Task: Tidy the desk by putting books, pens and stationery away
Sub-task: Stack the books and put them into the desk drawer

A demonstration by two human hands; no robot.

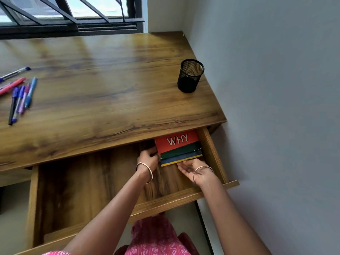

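A wooden desk (pixel 103 85) stands in a corner under a window (pixel 70 13), its wide drawer (pixel 88 183) pulled open. A stack of books (pixel 179 149) lies in the drawer's far right corner, the red top cover reading "WHY". The left hand (pixel 148 159) grips the stack's left edge; the right hand (pixel 193 169), palm up, touches its near edge. Several pens (pixel 19 92) lie loose at the desk's left side. A black mesh pen cup (pixel 190 76) stands well apart on the right.

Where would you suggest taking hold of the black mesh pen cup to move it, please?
Probably around its mesh wall, from the left: the pen cup stands upright near the desk's right edge, close to the wall, with open desktop on its left.
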